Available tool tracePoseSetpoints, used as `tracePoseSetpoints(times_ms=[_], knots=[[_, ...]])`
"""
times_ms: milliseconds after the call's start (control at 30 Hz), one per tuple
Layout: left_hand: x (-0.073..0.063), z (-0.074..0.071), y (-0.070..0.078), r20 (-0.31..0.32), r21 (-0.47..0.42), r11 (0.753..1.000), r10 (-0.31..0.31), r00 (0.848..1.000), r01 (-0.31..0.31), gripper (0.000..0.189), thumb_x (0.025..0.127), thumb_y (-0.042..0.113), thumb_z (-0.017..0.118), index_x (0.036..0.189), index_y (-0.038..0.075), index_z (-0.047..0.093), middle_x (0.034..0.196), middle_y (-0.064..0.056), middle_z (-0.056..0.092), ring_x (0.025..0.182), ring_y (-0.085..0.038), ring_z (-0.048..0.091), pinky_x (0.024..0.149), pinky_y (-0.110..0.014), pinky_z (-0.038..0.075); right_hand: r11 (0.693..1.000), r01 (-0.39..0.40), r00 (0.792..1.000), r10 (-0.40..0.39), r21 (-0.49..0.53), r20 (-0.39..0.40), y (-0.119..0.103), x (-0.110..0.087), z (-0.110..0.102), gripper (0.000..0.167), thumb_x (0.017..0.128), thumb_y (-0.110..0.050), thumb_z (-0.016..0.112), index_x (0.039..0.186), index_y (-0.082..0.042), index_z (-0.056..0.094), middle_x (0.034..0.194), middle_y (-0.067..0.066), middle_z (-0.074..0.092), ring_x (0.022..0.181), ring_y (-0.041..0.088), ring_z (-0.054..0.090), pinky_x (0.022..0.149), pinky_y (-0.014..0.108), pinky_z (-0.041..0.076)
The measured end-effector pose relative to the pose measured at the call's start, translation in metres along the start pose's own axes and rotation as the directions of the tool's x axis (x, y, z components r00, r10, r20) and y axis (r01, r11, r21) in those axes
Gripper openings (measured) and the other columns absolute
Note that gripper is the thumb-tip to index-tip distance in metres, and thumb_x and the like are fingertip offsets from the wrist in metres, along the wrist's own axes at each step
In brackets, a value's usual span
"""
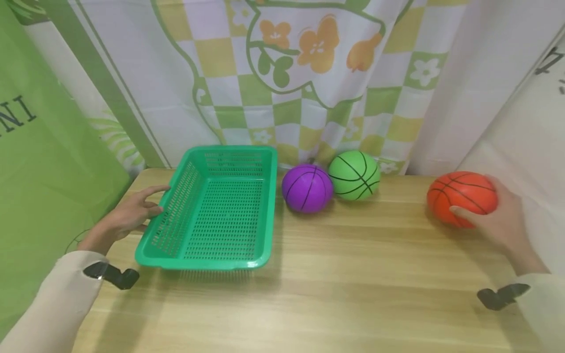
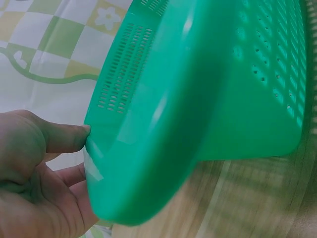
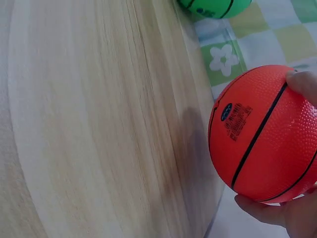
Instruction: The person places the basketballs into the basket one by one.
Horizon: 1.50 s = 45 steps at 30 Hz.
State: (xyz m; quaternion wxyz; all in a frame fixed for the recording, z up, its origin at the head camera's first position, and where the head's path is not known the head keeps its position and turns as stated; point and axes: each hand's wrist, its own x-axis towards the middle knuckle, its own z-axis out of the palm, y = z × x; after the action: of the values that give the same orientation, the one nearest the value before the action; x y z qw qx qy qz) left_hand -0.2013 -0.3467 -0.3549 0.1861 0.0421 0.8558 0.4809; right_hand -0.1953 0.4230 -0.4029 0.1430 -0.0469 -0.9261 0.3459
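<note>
A green perforated plastic basket (image 1: 229,220) stands on the left part of the table, with nothing inside it. My left hand (image 1: 128,213) grips its left rim; in the left wrist view the thumb (image 2: 67,138) lies at the rim's edge, and the other fingertips are hidden behind it. At the far right, my right hand (image 1: 503,215) holds an orange-red toy basketball (image 1: 461,196) from its right side. The right wrist view shows fingers on opposite sides of that ball (image 3: 262,134). A purple ball (image 1: 307,189) and a light green ball (image 1: 354,175) sit together right of the basket.
The wooden table (image 1: 353,284) ends at the back against a patterned curtain (image 1: 291,113). Green cloth (image 1: 39,162) hangs on the left, and white cloth (image 1: 525,127) on the right. Dark camera mounts stick out from both wrists.
</note>
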Motion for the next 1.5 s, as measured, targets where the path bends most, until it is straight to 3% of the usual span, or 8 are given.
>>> tracePoseSetpoints(times_ms=[267, 500, 767, 1133, 1300, 1500], knots=[[0.000, -0.001, -0.001, -0.006, -0.006, 1.000, -0.004, 1.000, 0.004, 0.065, 0.105, 0.003, 0.043, 0.161, 0.009, 0.009, 0.127, -0.036, 0.055, 0.109, -0.041, 0.062, 0.087, -0.059, 0.053, 0.999, 0.034, 0.998, -0.033, -0.002, 0.057, -0.021, -0.010, 0.011, 0.103, 0.083, -0.030, 0.083, 0.161, -0.010, 0.019, 0.152, 0.036, 0.020, 0.135, 0.056, 0.021, 0.085, 0.080, 0.036], [0.001, 0.001, 0.001, 0.006, -0.009, 1.000, -0.001, 1.000, 0.001, 0.065, 0.106, 0.003, 0.041, 0.161, 0.008, 0.007, 0.136, -0.043, 0.043, 0.122, -0.053, 0.049, 0.091, -0.063, 0.049, 0.995, 0.098, 0.994, -0.098, 0.010, 0.048, -0.031, -0.016, 0.016, 0.102, 0.079, -0.024, 0.086, 0.160, -0.013, 0.025, 0.148, 0.034, 0.027, 0.131, 0.052, 0.026, 0.082, 0.077, 0.038], [0.000, 0.002, 0.002, 0.000, -0.005, 1.000, -0.002, 1.000, 0.002, 0.064, 0.107, 0.005, 0.041, 0.161, 0.007, 0.007, 0.131, -0.037, 0.052, 0.113, -0.043, 0.059, 0.090, -0.062, 0.050, 0.986, 0.166, 0.984, -0.168, 0.034, 0.065, -0.049, -0.026, 0.023, 0.106, 0.075, -0.022, 0.089, 0.160, -0.017, 0.027, 0.151, 0.031, 0.025, 0.132, 0.052, 0.026, 0.081, 0.079, 0.037], [-0.002, 0.002, 0.002, -0.003, 0.012, 1.000, -0.006, 1.000, 0.006, 0.066, 0.105, 0.005, 0.042, 0.161, 0.009, 0.007, 0.128, -0.035, 0.055, 0.107, -0.039, 0.063, 0.088, -0.059, 0.052, 0.973, 0.230, 0.967, -0.231, 0.024, 0.105, -0.088, -0.035, 0.028, 0.111, 0.070, -0.023, 0.093, 0.160, -0.020, 0.028, 0.154, 0.031, 0.020, 0.124, 0.062, 0.034, 0.081, 0.083, 0.036], [-0.003, 0.002, 0.001, 0.009, 0.012, 1.000, -0.015, 1.000, 0.015, 0.068, 0.104, 0.004, 0.042, 0.161, 0.009, 0.005, 0.132, -0.038, 0.051, 0.110, -0.041, 0.062, 0.089, -0.059, 0.052, 0.952, 0.305, 0.950, -0.303, -0.009, 0.082, -0.102, -0.036, 0.034, 0.111, 0.064, -0.023, 0.095, 0.157, -0.017, 0.035, 0.149, 0.029, 0.031, 0.122, 0.056, 0.039, 0.081, 0.081, 0.039], [-0.004, 0.003, 0.001, 0.018, 0.016, 1.000, -0.008, 1.000, 0.007, 0.069, 0.103, 0.004, 0.042, 0.161, 0.007, 0.004, 0.135, -0.039, 0.047, 0.114, -0.045, 0.058, 0.091, -0.063, 0.049, 0.927, 0.372, 0.926, -0.374, 0.058, 0.046, -0.117, -0.038, 0.043, 0.111, 0.058, -0.014, 0.096, 0.154, -0.016, 0.041, 0.147, 0.022, 0.035, 0.127, 0.044, 0.035, 0.083, 0.077, 0.040]])
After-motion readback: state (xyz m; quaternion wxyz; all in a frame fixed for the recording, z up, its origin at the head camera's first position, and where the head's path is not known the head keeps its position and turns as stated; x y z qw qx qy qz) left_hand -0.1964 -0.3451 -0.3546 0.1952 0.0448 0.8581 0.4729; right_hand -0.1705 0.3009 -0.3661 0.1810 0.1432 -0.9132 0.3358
